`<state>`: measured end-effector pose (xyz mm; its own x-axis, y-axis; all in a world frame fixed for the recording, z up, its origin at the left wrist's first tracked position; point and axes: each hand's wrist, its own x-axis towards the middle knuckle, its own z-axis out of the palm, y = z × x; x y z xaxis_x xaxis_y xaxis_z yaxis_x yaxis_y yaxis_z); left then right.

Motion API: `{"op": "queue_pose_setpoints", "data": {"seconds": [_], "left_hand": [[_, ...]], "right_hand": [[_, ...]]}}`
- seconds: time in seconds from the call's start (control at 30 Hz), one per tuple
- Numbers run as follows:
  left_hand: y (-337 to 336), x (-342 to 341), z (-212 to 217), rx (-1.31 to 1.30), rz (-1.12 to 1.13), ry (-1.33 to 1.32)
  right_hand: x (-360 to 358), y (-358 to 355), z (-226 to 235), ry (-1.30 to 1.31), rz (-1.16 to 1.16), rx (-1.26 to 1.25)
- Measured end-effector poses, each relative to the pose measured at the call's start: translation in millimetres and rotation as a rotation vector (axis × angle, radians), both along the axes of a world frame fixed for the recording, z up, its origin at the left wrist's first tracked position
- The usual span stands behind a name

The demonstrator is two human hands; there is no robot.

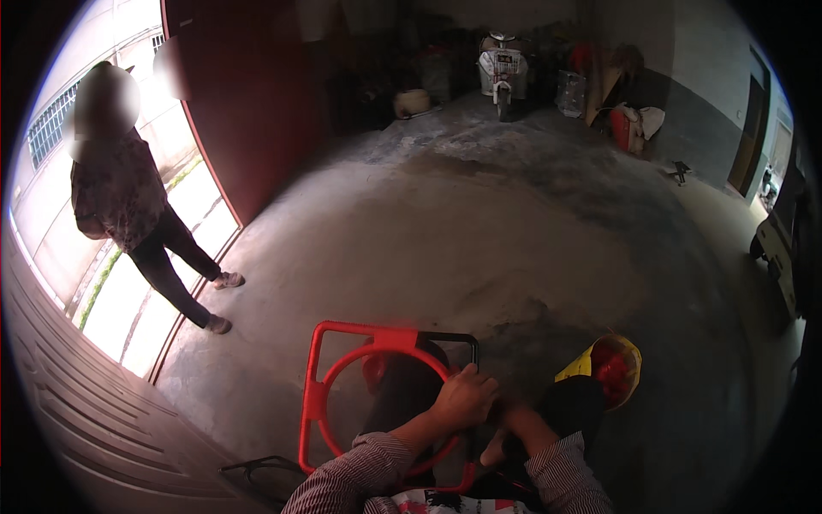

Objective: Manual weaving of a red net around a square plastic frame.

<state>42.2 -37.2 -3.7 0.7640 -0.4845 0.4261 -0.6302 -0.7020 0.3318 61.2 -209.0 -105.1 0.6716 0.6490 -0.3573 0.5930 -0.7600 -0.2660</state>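
Observation:
A square frame point(315, 401) with a round ring inside stands tilted over my lap, mostly red, with a bare black stretch at its upper right corner. My left hand point(467, 398) is closed around the black right-hand bar of this frame. Close beside it, my right hand point(512, 417) is curled in shadow near the same bar; what its fingers hold is hidden. By my right knee stands a yellow-sided container point(632, 353) with red material point(610, 373) inside.
At the left, a person point(124, 193) stands in the bright doorway beside a dark red door point(244, 94). A white scooter point(503, 73) is parked at the far wall, among stored goods. A red container with a pale cloth point(634, 127) stands far right.

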Motion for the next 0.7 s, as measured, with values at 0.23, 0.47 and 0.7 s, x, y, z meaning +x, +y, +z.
{"op": "queue_pose_setpoints", "data": {"seconds": [0.23,0.47,0.7], "left_hand": [[-3.4,-1.1,-8.5,-0.008,-0.053,0.005],[-4.7,1.8,-3.0,-0.003,-0.036,0.031],[-4.5,-5.5,4.0,-0.026,-0.045,-0.043]], "right_hand": [[-2.9,7.7,0.1,0.140,-0.110,-0.016],[2.4,4.4,-5.4,-0.011,-0.163,0.021],[-11.4,13.1,18.9,0.113,-0.131,-0.047]]}}
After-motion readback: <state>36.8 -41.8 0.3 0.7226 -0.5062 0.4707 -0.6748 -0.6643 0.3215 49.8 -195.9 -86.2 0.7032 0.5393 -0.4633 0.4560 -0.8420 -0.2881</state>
